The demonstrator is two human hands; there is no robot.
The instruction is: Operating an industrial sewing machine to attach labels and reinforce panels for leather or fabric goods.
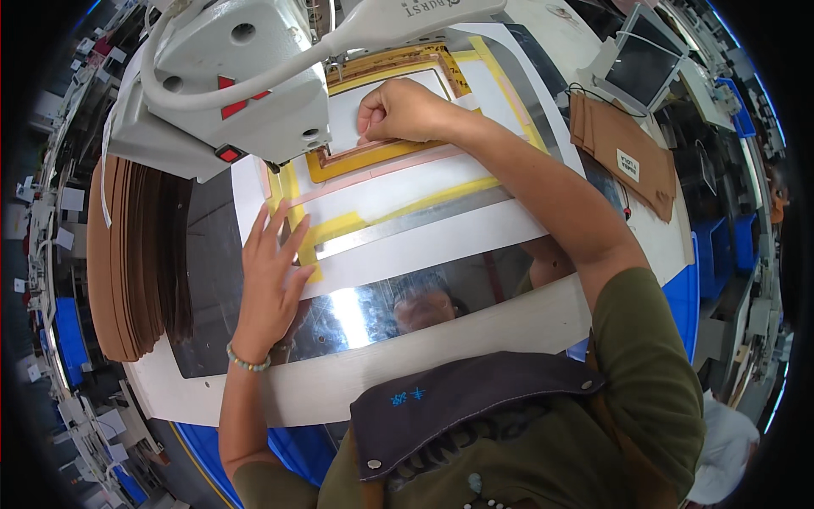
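My left hand (pixel 271 267) has its fingers spread and stretched out at the left edge of a taped template (pixel 394 229), a white and clear sheet edged with yellow tape and pink strips. My right hand (pixel 407 110) is over a yellow and brown rectangular frame (pixel 373 165) set in that template. Its fingers are curled in a pinch near the frame's inner edge, above a white panel (pixel 342 119) inside it. What the fingertips hold, if anything, is hidden. A white industrial sewing machine head (pixel 280 93) stands close to the frame's left side.
A stack of brown panels (pixel 123 254) lies at the left of a shiny metal plate (pixel 415 301). More brown pieces (pixel 623 148) with a white label lie at the right, near a tilted screen (pixel 649 55). A white lamp arm (pixel 365 30) reaches over the frame's far side.
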